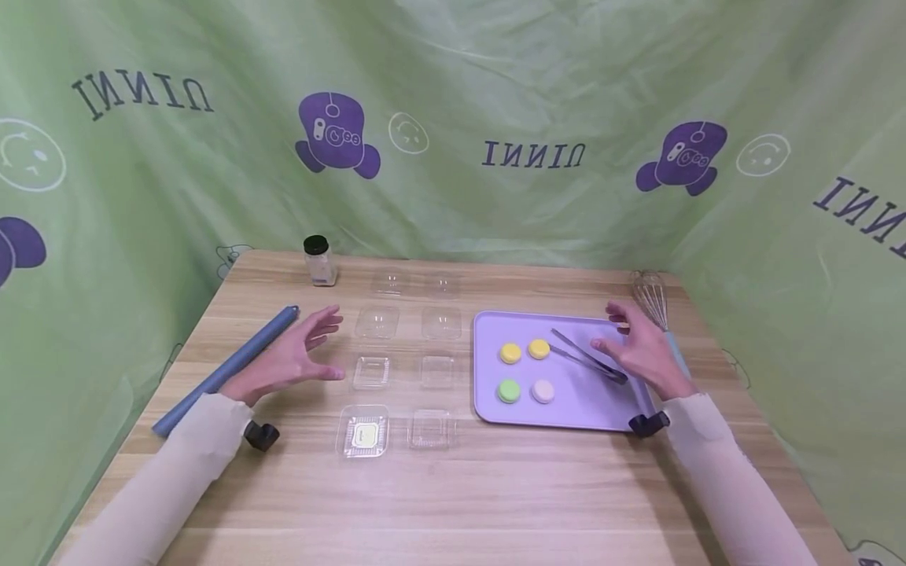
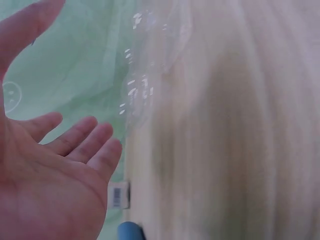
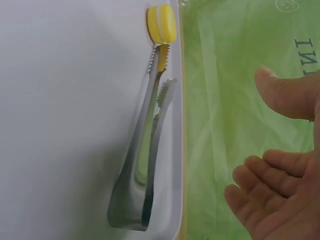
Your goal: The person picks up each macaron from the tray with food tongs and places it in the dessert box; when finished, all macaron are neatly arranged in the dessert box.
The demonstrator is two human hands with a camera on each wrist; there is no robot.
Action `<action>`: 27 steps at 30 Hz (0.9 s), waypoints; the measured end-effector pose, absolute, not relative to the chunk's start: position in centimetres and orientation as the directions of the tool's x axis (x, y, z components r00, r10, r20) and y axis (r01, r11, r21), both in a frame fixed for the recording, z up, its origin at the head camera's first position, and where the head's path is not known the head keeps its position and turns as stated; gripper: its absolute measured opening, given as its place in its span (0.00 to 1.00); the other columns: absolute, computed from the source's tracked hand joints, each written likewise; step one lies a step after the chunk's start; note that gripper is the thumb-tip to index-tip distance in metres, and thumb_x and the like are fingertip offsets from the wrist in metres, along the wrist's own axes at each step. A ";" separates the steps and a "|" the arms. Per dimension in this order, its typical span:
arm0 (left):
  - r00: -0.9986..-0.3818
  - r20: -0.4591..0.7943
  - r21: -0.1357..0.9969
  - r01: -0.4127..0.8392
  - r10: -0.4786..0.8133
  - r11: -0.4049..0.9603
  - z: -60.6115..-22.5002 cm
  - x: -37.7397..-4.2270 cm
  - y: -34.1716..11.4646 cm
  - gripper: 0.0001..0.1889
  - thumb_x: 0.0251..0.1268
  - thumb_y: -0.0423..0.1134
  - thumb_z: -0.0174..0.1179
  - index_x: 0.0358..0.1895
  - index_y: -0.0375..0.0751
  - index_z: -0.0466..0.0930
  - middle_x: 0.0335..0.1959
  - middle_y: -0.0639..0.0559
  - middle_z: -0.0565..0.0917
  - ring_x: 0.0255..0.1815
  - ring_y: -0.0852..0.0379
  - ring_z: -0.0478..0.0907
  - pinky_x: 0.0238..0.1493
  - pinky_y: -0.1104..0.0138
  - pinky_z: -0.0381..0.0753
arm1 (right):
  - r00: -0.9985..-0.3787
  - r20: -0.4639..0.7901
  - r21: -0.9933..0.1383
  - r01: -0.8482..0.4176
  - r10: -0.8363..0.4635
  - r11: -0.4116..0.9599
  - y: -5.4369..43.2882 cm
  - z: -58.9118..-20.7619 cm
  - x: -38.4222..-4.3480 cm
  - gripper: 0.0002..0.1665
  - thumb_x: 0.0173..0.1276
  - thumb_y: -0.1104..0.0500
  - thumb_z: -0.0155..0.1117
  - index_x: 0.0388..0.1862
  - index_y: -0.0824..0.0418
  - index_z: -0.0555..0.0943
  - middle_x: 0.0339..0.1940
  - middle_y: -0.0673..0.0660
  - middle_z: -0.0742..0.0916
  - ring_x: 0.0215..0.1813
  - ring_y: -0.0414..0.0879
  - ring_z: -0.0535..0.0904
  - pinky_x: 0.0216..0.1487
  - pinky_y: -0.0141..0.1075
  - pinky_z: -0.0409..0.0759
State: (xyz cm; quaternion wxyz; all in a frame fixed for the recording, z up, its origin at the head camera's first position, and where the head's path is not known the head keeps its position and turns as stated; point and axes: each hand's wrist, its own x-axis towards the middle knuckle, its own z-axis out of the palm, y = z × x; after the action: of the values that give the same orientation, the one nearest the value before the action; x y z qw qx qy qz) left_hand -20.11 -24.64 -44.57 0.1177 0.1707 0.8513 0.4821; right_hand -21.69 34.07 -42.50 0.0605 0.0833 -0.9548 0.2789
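My left hand (image 1: 293, 354) hovers with spread fingers between a blue rod (image 1: 233, 365), perhaps a rolling pin, and clear plastic containers (image 1: 373, 372). Its palm (image 2: 55, 185) shows bare in the left wrist view. Over the right side of a purple tray (image 1: 566, 415), my right hand (image 1: 644, 354) is held with relaxed fingers, holding nothing. Close by it, metal tongs (image 1: 602, 367) lie on the tray, their arms apart. Left of the tongs sit two yellow macarons (image 1: 510, 353), a green macaron (image 1: 509, 391) and a pink macaron (image 1: 543, 391). The right wrist view shows the tongs (image 3: 132, 195) near a yellow macaron (image 3: 162, 24).
Several clear containers stand in two columns left of the tray; the front left one (image 1: 364, 432) has a pale yellow piece in it. A black-capped jar (image 1: 321, 266) stands at the back left. A whisk (image 1: 653, 301) lies right of the tray. Green cloth (image 1: 453, 212) hangs around the table.
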 end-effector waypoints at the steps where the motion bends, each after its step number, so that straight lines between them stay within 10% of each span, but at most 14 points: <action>1: -0.912 -0.041 0.859 0.176 0.408 0.480 -44.8 -20.1 -24.6 0.58 0.53 0.43 0.77 0.83 0.45 0.45 0.81 0.37 0.58 0.81 0.32 0.55 0.78 0.36 0.60 | -0.977 0.165 -0.523 -0.202 -0.134 0.828 34.1 -42.7 -21.7 0.47 0.62 0.52 0.76 0.74 0.68 0.65 0.66 0.72 0.79 0.64 0.69 0.76 0.66 0.65 0.74; 27: -0.895 -0.067 0.816 0.205 0.440 0.541 -47.0 -19.4 -22.5 0.55 0.48 0.48 0.80 0.79 0.39 0.57 0.76 0.39 0.69 0.74 0.36 0.69 0.76 0.42 0.68 | -0.974 0.069 -0.476 -0.222 -0.216 0.851 33.8 -44.8 -21.6 0.43 0.64 0.52 0.73 0.70 0.74 0.68 0.61 0.73 0.82 0.62 0.69 0.79 0.64 0.63 0.77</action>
State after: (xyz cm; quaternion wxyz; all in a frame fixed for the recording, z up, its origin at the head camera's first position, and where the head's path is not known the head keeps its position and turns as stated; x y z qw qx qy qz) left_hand -19.41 -22.54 -47.05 0.1332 0.1858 0.8676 0.4416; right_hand -21.57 33.83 -44.84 0.0063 0.1138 -0.9620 0.2483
